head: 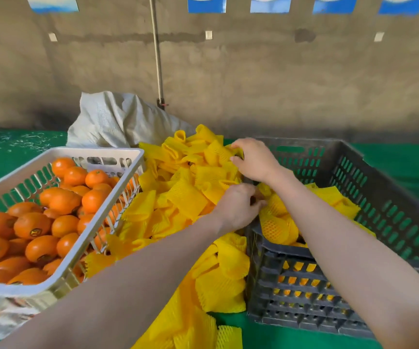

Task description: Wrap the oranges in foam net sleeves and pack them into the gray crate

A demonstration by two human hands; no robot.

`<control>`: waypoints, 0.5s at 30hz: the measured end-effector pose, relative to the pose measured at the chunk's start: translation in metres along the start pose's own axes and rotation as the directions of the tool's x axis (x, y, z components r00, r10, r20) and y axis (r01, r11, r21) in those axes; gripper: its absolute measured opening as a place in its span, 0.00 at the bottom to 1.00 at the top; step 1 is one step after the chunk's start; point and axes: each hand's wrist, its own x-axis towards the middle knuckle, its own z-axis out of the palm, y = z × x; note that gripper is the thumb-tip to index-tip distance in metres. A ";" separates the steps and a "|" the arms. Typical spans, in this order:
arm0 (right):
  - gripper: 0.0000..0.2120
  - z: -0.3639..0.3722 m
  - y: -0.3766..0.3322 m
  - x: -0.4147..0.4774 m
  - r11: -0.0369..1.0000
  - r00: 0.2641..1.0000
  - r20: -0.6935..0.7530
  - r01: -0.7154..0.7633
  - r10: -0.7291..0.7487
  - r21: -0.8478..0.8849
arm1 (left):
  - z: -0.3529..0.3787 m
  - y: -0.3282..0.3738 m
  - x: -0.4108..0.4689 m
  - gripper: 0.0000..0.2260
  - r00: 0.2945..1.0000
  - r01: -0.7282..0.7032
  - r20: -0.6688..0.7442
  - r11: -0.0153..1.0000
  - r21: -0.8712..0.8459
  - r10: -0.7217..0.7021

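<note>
Fingers [239, 147] of the right hand [256, 161] curl over a yellow sleeve [219, 152] at the far edge of the pile of sleeves [185, 197], with the thumb beneath, pinching it near centre frame. The left hand [237, 206] sits just below, at the left rim of the gray crate [384, 182]. Its fingers bend toward the wrapped oranges [276, 226] inside. Its back faces the camera, so I cannot tell whether it holds one or only touches it. Bare oranges [34, 225] fill the white basket [82, 151] at the left of the frame, well apart from both hands.

The sleeves lie tangled, so a pull on one will likely drag its neighbours along and scatter them. A hard pinch could also tear the thin net. If the left hand lets go carelessly, a wrapped orange near the rim might roll out or shed its cover.

The right forearm hides much of the crate's inside, so how full it is stays unclear. The pile runs off the lower edge of the frame, and another box at the right edge is cut off.
</note>
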 end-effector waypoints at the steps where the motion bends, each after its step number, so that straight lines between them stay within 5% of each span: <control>1: 0.17 0.001 -0.017 -0.007 0.999 0.999 -0.008 0.046 -0.046 0.022 | -0.012 -0.005 -0.008 0.08 1.000 -0.012 0.002 0.999 -0.044 0.012; 9: 0.11 0.035 -0.130 -0.047 0.930 0.986 -0.069 0.168 -0.154 0.326 | -0.121 -0.065 -0.086 0.12 0.999 0.020 0.034 1.000 -0.004 -0.020; 15: 0.13 0.115 -0.163 -0.062 0.953 0.957 0.274 0.010 -0.096 0.302 | -0.165 -0.108 -0.136 0.05 0.979 0.190 -0.075 0.982 0.014 -0.188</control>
